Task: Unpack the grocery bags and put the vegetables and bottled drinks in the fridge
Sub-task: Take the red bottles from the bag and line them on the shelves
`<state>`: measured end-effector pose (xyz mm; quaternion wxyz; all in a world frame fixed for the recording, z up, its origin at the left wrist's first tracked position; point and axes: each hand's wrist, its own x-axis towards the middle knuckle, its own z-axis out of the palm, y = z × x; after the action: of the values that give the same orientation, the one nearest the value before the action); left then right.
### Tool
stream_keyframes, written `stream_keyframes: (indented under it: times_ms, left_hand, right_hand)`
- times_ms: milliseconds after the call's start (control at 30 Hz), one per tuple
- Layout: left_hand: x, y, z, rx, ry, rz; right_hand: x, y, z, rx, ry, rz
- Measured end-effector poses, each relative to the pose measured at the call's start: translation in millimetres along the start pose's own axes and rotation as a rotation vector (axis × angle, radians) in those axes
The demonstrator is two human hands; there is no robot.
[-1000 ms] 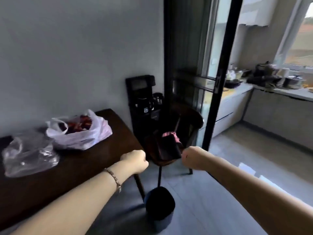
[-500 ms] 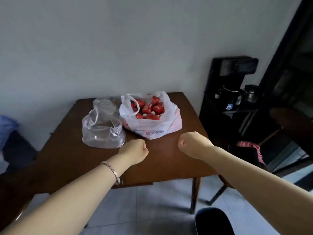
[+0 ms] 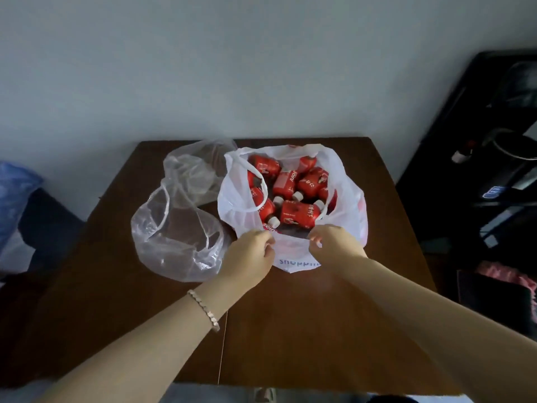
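White plastic is what both grips have hold of. Your left hand point(image 3: 250, 254) pinches the near rim of the white plastic bag point(image 3: 293, 258) with curled fingers. Your right hand point(image 3: 334, 242) pinches the same rim just beside it. The two grips sit a little apart, and the mouth of the bag gapes open behind them.

Inside the bag lie the red bottled drinks point(image 3: 296, 213), heaped on their sides with their white caps pointing various ways. The bag sits toward the back of the brown wooden tabletop point(image 3: 319, 330), near the wall.

Right against it on your left slumps a clear plastic bag point(image 3: 174, 242), crumpled; its contents cannot be made out. A bracelet point(image 3: 203, 311) circles your left wrist.

Beyond the tabletop on your right stands a black stand point(image 3: 479, 170), and a blue cloth point(image 3: 14, 193) shows at the far left edge.
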<state>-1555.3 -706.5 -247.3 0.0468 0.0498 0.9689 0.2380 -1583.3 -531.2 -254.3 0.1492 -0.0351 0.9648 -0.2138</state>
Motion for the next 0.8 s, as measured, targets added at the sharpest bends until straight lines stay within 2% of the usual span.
stream_keyframes:
  times_ms: [100,200,333,433,500,633,700,800]
  left_hand:
    - [45,-16,13,0.058,-0.046,0.161]
    - [86,-27,28,0.148,-0.220,0.292]
    - [133,-34,47,0.294,-0.481,0.326]
    - [150,-36,73,0.549,-0.726,0.490]
    - [152,-37,91,0.700,-0.793,0.602]
    - [153,-35,119,0.821,-0.814,0.633]
    - [154,-33,122,0.843,-0.753,0.678]
    - [157,-34,108,0.702,-0.610,0.675]
  right_hand:
    - [34,1,18,0.055,0.059,0.021]
    - [65,2,34,-0.017,0.008,0.031]
    - [104,9,47,-0.063,-0.063,0.066]
    - [126,19,48,-0.215,-0.105,0.077]
    - [141,29,48,-0.284,-0.109,0.112]
    - [169,54,52,-0.203,-0.156,0.279]
    - [176,64,55,-0.140,-0.185,0.334]
    - [177,73,58,-0.094,-0.180,0.293]
